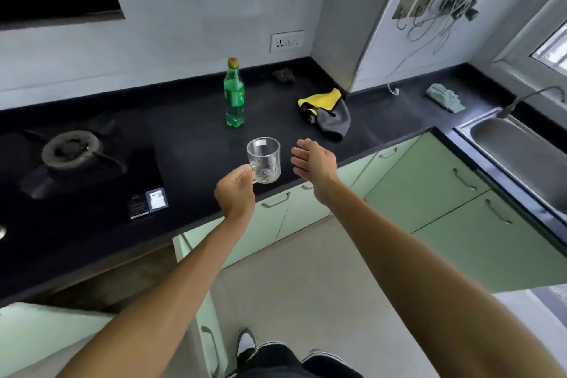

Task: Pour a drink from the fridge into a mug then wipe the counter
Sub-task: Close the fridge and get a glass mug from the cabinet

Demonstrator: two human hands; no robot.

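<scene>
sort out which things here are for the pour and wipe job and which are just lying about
For the job: glass mug, held by its handle in the left hand; green bottle; yellow and grey cloth; black counter.
Lying about: stove burner; two small boxes; pale rag near the sink; dark lump at the back.

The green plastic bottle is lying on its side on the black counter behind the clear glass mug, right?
Not quite. The green plastic bottle stands upright, not on its side, on the black counter behind the clear glass mug. The head view shows it.
</scene>
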